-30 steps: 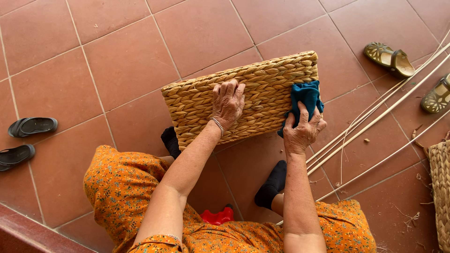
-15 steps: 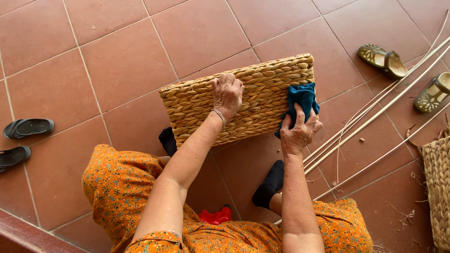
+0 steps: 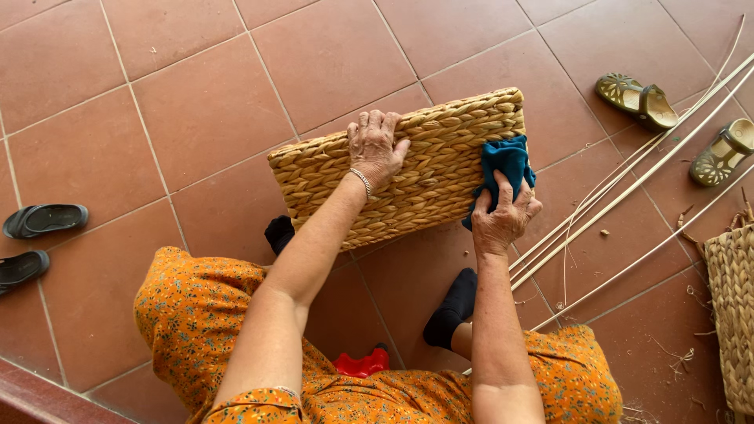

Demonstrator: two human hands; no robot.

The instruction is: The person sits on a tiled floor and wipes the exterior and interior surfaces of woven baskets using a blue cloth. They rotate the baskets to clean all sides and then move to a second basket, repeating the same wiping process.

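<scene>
Overhead, the head view looks down on a floor (image 3: pixel 196 118) of square terracotta tiles with pale grout lines. Landmark for all positions: the woven basket (image 3: pixel 424 169), a rectangular straw-coloured piece of thick braided fibre, lying tilted on the floor just beyond the seated person's feet, its right end farther from the person than its left.

Person: seated on the floor, orange patterned garment (image 3: pixel 188 330) nearer the camera than the basket. Dark socks: one foot (image 3: pixel 452 310) just below the basket's near edge, the other (image 3: pixel 279 232) partly tucked under its near left corner.

Long pale reeds (image 3: pixel 628 188) run diagonally across the floor to the right of the basket. A second woven piece (image 3: pixel 730 314) sits at the frame's right edge, well to the right of the basket and nearer the camera.

Left hand (image 3: pixel 375 148): open, palm flat, fingers spread, pressing on the basket's top face near the far edge. Bracelet at the wrist.

Right hand (image 3: pixel 503 216): closed on a teal cloth (image 3: pixel 506 161), held against the basket's right end.

Footwear: two green sandals (image 3: pixel 636 98) well right of the basket; two dark slippers (image 3: pixel 43 220) well left of it.

Small red object (image 3: pixel 361 363) between the legs, below the basket; kind cannot be told.
</scene>
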